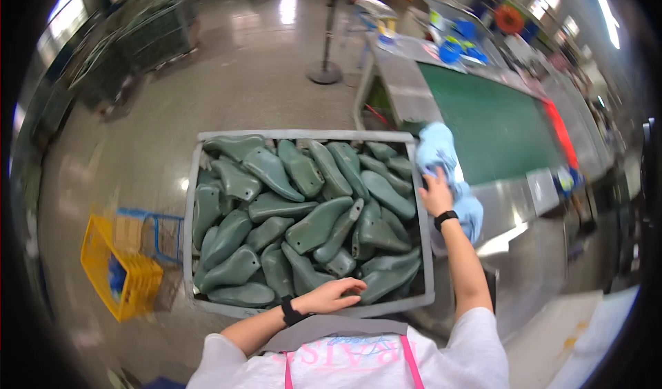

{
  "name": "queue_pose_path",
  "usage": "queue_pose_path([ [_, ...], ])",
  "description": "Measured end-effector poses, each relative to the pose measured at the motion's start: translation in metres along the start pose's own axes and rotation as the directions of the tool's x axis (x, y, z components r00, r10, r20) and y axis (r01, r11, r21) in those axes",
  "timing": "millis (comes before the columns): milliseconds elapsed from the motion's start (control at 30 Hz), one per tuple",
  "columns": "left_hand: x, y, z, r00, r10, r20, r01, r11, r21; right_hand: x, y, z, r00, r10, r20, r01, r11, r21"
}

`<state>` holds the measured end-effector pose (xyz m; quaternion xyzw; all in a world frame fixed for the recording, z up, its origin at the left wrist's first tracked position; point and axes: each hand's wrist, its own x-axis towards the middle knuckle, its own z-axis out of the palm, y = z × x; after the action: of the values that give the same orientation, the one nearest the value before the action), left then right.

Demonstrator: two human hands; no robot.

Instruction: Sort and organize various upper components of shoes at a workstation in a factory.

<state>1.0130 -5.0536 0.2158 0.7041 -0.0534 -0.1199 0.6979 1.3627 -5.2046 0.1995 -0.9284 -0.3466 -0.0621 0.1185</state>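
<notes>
Green shoe lasts point(321, 225) fill a grey-rimmed bin point(303, 135) right before me, heaped at many angles. Over the bin's near edge hangs my left hand point(338, 295), fingers loosely bent and apart with nothing in them, close to the nearest lasts. My right hand point(437, 194) reaches past the bin's right rim to a bunched light blue cloth point(437, 144). Its fingertips touch the cloth with finger and thumb apart; the far fingers are partly hidden. The cloth lies along the bin's right side, at the table's edge.
A metal table with a green belt point(486, 123) stands to the right, with blue items point(452, 50) at its far end. On the floor at left sits a yellow crate point(117, 268) beside a blue frame point(165, 236). A stand with a round base point(324, 73) rises beyond the bin.
</notes>
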Motion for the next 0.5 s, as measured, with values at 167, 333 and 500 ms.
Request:
queue_pose_path([
  [167,-0.002,0.019,-0.012,0.880,0.239,0.410,-0.288,0.956,0.061,-0.130,-0.142,-0.034,0.943,-0.271,0.193,0.153,0.867,0.474],
  [333,-0.001,0.017,0.010,0.595,0.038,0.803,-0.202,0.974,0.103,-0.298,-0.215,0.002,0.820,-0.031,0.572,-0.327,0.795,0.511],
  [500,-0.045,0.033,0.055,0.373,-0.003,0.928,-0.189,0.979,0.079,-0.391,-0.271,0.050,0.821,0.395,0.412,-0.571,0.562,0.598],
])
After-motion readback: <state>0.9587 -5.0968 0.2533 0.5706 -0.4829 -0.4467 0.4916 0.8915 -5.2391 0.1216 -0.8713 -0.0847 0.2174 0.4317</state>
